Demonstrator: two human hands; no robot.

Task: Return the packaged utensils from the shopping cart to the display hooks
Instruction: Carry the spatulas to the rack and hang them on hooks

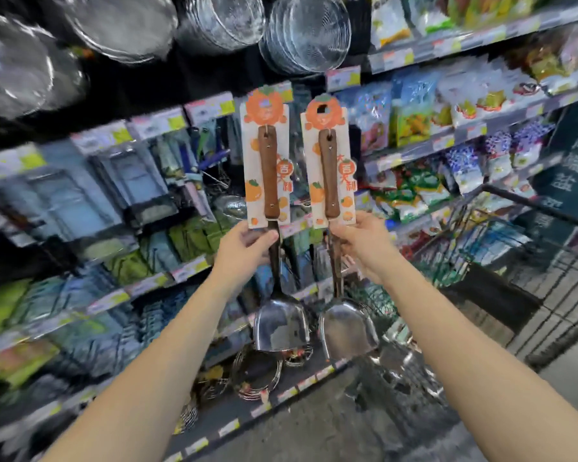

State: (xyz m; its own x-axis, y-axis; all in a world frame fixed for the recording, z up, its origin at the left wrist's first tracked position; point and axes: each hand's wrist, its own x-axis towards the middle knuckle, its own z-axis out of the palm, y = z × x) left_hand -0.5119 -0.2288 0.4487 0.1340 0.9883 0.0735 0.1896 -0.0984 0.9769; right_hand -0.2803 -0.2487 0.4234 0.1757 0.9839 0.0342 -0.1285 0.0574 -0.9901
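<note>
I hold two packaged steel spatulas upright side by side in front of the display. My left hand [246, 248] grips the left spatula [269, 175] at the metal shaft just below its brown wooden handle. My right hand [361, 243] grips the right spatula [329, 176] at the same spot. Each has a white backing card with orange fruit print and a hang hole at the top. Both steel blades hang below my hands. The shopping cart [521, 201] stands at the right.
Rows of packaged kitchen goods hang on hooks with price tags [154, 128] at the left. Metal strainers [304, 31] hang high up. Snack bags fill the shelves [447, 48] at the right. Wire baskets [257, 371] sit on a low shelf under the spatulas.
</note>
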